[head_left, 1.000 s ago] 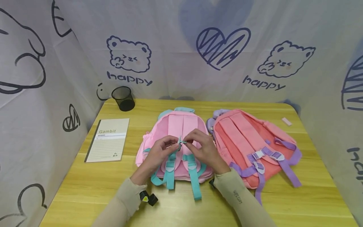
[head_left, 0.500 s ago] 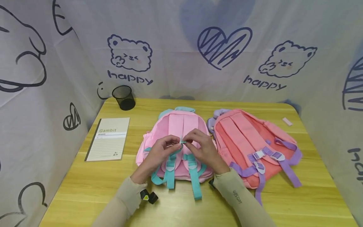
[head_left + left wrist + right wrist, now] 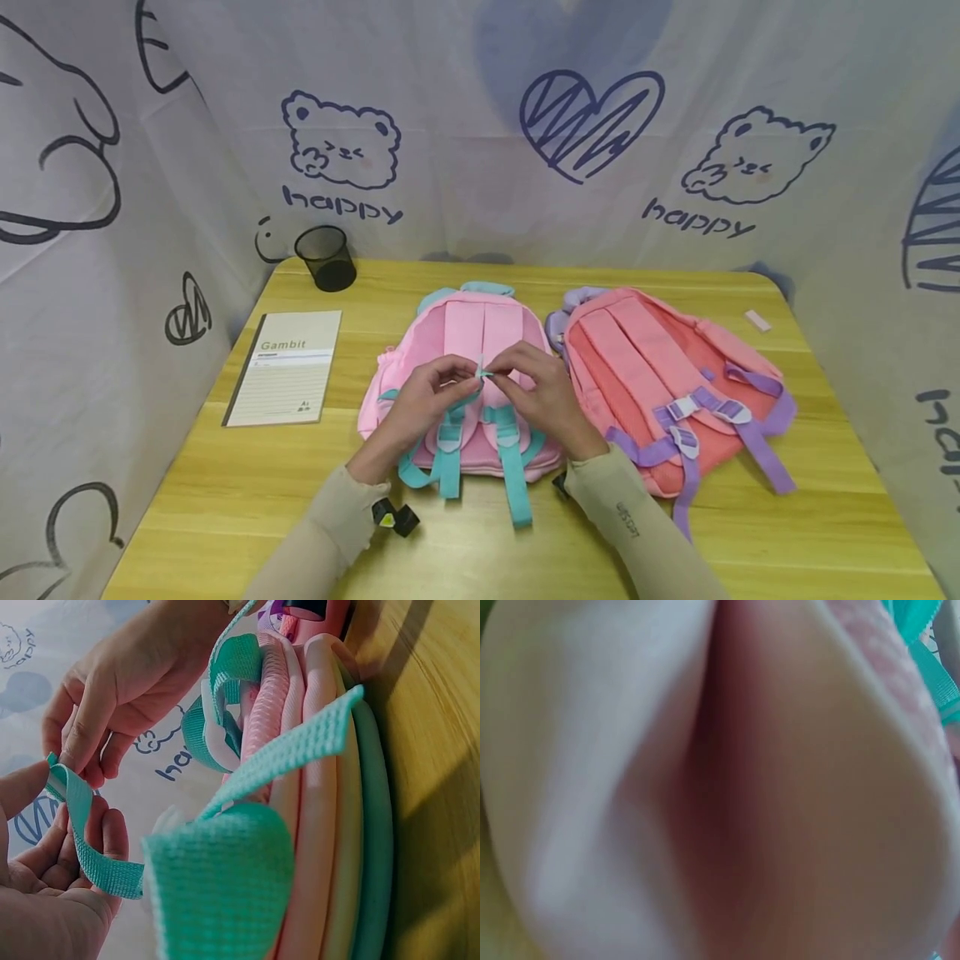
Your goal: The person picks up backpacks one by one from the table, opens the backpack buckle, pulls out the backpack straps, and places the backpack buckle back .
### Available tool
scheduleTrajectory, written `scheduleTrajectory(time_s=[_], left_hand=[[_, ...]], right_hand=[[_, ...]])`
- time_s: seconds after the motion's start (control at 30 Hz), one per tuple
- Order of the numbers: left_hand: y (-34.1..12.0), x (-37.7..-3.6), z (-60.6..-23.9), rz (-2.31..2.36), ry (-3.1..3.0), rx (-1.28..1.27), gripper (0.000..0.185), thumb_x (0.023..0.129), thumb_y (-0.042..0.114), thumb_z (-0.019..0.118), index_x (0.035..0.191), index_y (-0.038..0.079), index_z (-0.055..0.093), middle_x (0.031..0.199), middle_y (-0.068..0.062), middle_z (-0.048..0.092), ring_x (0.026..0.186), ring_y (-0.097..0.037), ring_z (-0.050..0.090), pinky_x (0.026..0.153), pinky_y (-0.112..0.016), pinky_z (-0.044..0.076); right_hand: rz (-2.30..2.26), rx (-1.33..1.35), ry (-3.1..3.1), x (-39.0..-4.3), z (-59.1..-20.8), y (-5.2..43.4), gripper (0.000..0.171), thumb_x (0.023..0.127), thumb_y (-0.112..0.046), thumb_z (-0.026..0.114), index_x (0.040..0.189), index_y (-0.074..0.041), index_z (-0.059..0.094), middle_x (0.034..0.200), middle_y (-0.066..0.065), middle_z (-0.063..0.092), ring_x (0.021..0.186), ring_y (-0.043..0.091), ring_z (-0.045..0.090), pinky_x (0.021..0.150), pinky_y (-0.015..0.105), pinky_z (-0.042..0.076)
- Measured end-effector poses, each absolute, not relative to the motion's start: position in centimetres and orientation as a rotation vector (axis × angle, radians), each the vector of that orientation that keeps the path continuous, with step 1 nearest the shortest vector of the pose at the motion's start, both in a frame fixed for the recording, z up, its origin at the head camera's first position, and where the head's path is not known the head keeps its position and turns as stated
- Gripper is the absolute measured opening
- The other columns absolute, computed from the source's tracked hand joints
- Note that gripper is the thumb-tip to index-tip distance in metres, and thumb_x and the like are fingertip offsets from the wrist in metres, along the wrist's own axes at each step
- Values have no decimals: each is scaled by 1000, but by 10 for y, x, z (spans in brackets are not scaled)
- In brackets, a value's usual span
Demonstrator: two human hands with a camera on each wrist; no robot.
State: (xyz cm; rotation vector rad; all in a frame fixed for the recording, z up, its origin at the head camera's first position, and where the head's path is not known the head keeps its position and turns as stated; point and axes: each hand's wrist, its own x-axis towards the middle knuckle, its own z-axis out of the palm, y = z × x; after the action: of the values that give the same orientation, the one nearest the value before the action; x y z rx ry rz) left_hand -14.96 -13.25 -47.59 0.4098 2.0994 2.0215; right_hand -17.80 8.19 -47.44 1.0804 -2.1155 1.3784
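While the pink backpack [image 3: 461,375] is lying straps-up on the tabletop [image 3: 225,492] | left hand [image 3: 420,404] and right hand [image 3: 536,392] are both pinching the teal strap end [image 3: 480,374], lifting it clear for fingertip work | coral backpack [image 3: 675,383] is lying beside

Pale pink backpack [image 3: 459,333] with teal straps [image 3: 514,467] (its neighbour [image 3: 660,375] is coral and purple).

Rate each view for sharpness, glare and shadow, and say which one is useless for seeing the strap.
Head view: evenly lit and sharp, soft shadows under the light pink backpack on the yellow wooden table. Left wrist view: the teal woven strap between both hands is crisp, with dark shadow bands on the table. Right wrist view: useless, a blurred pale mass fills it, with teal showing only at the top right corner.
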Motion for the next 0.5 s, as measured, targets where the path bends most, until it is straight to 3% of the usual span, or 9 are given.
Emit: scheduleTrajectory(time_s=[0.5], left_hand=[[-132, -150, -478, 1999, 2136, 422, 24, 101, 14, 68, 118, -3, 66, 105, -7, 67, 95, -13, 67, 87, -27, 60]], right_hand=[[1439, 1083, -2085, -179, -477, 83, 20, 84, 7, 81, 95, -9, 79, 90, 6, 75, 84, 18, 71, 78, 25, 58]])
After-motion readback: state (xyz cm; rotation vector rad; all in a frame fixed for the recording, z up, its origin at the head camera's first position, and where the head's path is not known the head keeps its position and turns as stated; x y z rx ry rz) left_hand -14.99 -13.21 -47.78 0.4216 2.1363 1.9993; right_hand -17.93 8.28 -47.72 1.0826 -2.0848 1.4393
